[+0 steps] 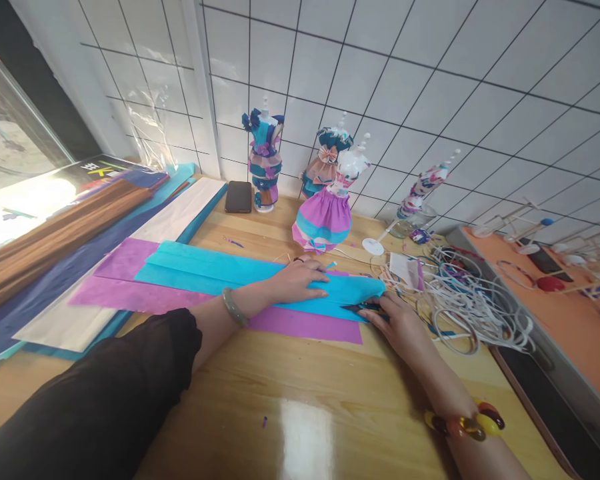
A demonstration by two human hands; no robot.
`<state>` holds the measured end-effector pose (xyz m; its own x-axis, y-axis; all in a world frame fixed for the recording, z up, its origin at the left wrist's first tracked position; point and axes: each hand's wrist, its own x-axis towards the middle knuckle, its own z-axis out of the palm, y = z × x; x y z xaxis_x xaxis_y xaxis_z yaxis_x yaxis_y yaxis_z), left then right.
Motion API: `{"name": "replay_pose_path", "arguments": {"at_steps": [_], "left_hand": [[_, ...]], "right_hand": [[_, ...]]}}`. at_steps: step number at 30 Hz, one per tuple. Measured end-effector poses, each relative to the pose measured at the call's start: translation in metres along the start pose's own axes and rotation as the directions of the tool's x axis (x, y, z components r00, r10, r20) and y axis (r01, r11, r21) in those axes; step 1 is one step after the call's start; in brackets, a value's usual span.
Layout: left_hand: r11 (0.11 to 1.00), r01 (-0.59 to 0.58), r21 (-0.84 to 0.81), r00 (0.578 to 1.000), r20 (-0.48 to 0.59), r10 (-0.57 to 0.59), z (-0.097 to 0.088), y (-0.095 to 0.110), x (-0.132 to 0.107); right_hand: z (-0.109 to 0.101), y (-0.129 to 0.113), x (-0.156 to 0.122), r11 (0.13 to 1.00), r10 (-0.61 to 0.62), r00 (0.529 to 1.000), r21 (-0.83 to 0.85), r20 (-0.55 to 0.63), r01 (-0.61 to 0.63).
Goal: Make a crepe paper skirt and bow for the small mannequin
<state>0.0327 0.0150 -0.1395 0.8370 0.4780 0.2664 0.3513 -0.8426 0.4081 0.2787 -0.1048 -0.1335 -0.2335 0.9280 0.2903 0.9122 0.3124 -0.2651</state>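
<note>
A folded strip of turquoise paper (pixel 220 273) lies across a purple sheet (pixel 140 293) on the wooden table (pixel 290 400). My left hand (pixel 300 280) presses flat on the turquoise strip near its right end, fingers stretched out. My right hand (pixel 397 320) is closed on dark scissors (pixel 363 308) whose blades meet the strip's right lower edge. The left wrist wears a grey-green bangle, the right a chunky amber bracelet.
Small dress-form mannequins in paper dresses (pixel 325 213) stand at the tiled wall, with a dark phone (pixel 239 197) beside them. A tangle of white cord (pixel 460 300) lies right. Stacked paper sheets and brown rolls (pixel 55 233) fill the left. An orange table (pixel 555 293) adjoins at right.
</note>
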Motion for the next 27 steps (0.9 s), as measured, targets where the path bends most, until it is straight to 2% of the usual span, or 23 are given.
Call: {"name": "replay_pose_path", "arguments": {"at_steps": [16, 27], "left_hand": [[1.0, 0.007, -0.005, 1.0, 0.0, -0.007, -0.001, 0.001, 0.0], [1.0, 0.002, -0.014, 1.0, 0.0, -0.002, -0.001, 0.002, 0.001]], "right_hand": [[0.002, 0.005, -0.003, 0.999, 0.043, 0.999, -0.013, -0.012, -0.043], [0.001, -0.007, 0.001, 1.0, 0.025, 1.0, 0.0, 0.001, -0.025]]}}
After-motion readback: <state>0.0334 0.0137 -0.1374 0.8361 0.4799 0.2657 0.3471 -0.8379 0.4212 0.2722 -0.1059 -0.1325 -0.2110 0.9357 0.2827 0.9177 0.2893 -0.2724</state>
